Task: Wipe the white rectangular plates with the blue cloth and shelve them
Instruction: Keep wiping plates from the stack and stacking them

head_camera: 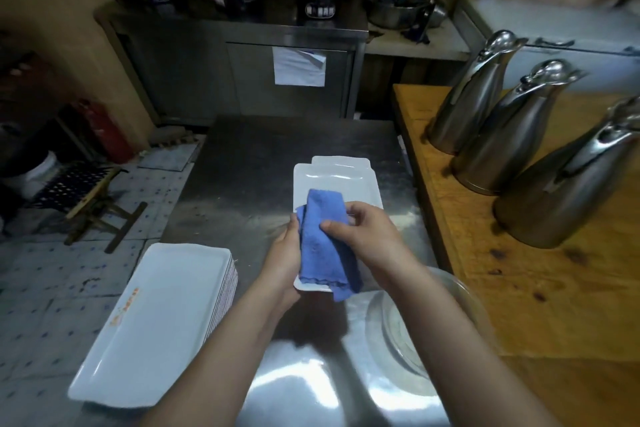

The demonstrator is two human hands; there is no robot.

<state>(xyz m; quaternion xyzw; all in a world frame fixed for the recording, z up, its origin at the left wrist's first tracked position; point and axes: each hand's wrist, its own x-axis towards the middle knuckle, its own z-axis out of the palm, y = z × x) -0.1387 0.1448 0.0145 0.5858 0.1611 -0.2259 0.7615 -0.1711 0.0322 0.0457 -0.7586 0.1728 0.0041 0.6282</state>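
Two bare hands meet over the middle of the steel bench, working on one white rectangular plate held above it. The left hand has its grip closed on the plate's left long edge, fingers out of sight underneath. The right hand presses the folded blue cloth down onto the plate's face, thumb on top of the cloth and the other fingers curled round its right side, so that grip is closed on the cloth. The cloth covers most of the plate; only the near rim shows below it. Beyond the hands, a short stack of plates lies flat on the bench. At the near left, a taller pile of plates overhangs the bench edge. Three steel jugs stand on the wooden table to the right, and a clear glass bowl sits near the right forearm.
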